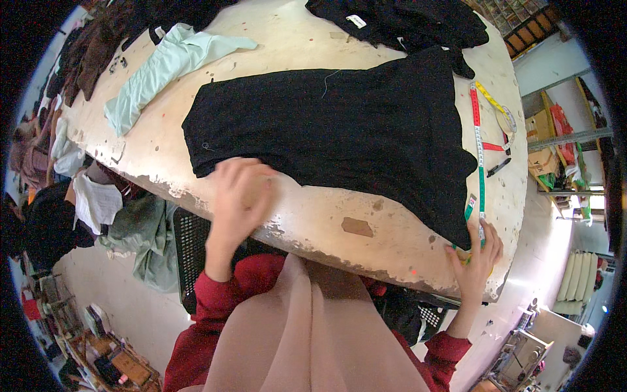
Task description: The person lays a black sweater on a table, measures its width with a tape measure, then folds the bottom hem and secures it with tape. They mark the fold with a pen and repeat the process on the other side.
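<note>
A black garment piece lies spread on the worn, pale table, its wide end toward the right. My left hand is over the table edge beside the garment's lower left side; motion smears its fingers, so I cannot tell whether it touches the cloth. At the garment's lower right corner, my right hand rests with thumb and fingers spread. Its fingertips touch a multicoloured tape measure, which runs along the garment's right edge and partly passes under this hand.
A pale mint cloth lies at the table's far left. More black clothing is heaped at the back. A black pen lies right of the tape. Under the table edge stands a black perforated crate; shelving is at the right.
</note>
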